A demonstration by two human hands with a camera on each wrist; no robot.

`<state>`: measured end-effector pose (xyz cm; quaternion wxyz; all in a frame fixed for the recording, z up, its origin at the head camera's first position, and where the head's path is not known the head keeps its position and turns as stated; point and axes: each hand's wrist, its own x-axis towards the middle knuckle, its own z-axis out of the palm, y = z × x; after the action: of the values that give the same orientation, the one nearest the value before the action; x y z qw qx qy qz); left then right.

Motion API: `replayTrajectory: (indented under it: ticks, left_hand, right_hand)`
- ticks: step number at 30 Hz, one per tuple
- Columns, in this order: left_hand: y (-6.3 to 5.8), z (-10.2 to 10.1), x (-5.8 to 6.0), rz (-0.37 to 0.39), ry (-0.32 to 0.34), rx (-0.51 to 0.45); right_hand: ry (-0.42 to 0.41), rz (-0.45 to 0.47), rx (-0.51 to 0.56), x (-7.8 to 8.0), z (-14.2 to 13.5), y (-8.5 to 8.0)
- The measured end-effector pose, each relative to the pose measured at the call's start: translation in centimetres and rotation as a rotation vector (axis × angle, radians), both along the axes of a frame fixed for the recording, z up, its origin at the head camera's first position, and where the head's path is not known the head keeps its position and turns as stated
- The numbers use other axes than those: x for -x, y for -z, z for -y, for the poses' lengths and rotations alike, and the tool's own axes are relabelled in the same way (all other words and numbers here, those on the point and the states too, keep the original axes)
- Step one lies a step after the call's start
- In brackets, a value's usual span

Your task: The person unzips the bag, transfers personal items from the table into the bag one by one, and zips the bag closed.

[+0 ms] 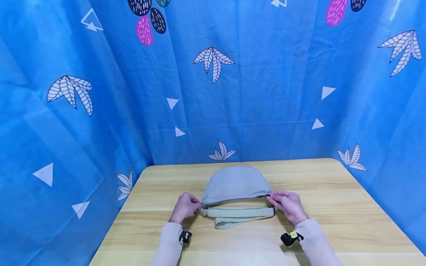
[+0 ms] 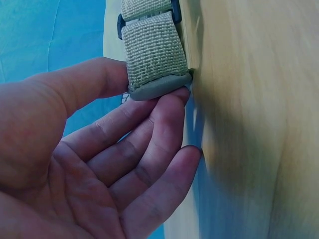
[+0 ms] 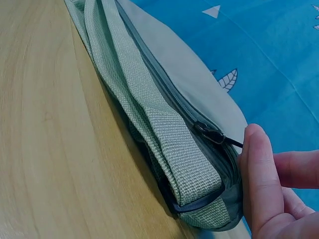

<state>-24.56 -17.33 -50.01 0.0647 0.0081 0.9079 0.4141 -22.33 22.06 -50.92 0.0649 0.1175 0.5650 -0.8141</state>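
Observation:
A pale grey-green belt bag [image 1: 237, 183] lies on the table, its rounded side away from me and its zipper edge toward me. Its webbing strap [image 1: 237, 212] runs along the near side, with a folded loop. At the bag's left end, my left hand [image 1: 185, 207] pinches the strap's corner; in the left wrist view, thumb and fingers hold the smooth tab [image 2: 159, 87] below the woven webbing. My right hand [image 1: 288, 205] is at the right end. There, in the right wrist view, thumb and finger pinch the dark cord of the zipper pull [image 3: 212, 133]. The zipper appears closed beside the slider.
The light wooden table [image 1: 332, 221] spreads out around the bag. Blue patterned cloth [image 1: 273, 92] hangs behind and at both sides of it. Small black cameras are strapped to both wrists. A black buckle [image 3: 199, 199] sits on the strap's right end.

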Motion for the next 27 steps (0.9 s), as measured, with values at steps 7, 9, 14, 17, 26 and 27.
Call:
replayTrajectory:
  ticks: [7,9,14,17,26,27]
  left_hand:
    - [-0.1,0.0,0.0,-0.002,-0.005,0.0]
    - [-0.1,0.0,0.0,0.002,-0.004,0.005]
    - [-0.1,0.1,-0.2,0.012,-0.008,0.012]
    - [-0.1,0.1,-0.2,0.01,-0.006,0.006]
    - [-0.1,0.1,-0.2,-0.003,-0.001,0.001]
    - [-0.1,0.1,-0.2,-0.006,-0.001,0.0]
  right_hand:
    - [-0.02,0.008,0.011,-0.1,-0.5,-0.1]
    - [-0.017,0.011,0.012,-0.1,-0.7,-0.1]
    - [-0.023,0.013,0.025,-0.1,-0.8,-0.3]
    - [-0.02,0.011,0.038,0.0,-0.9,-0.3]
    - [-0.037,0.0,0.059,0.1,-1.5,-0.1]
    - [-0.041,0.001,0.06,0.1,-1.6,-0.1]
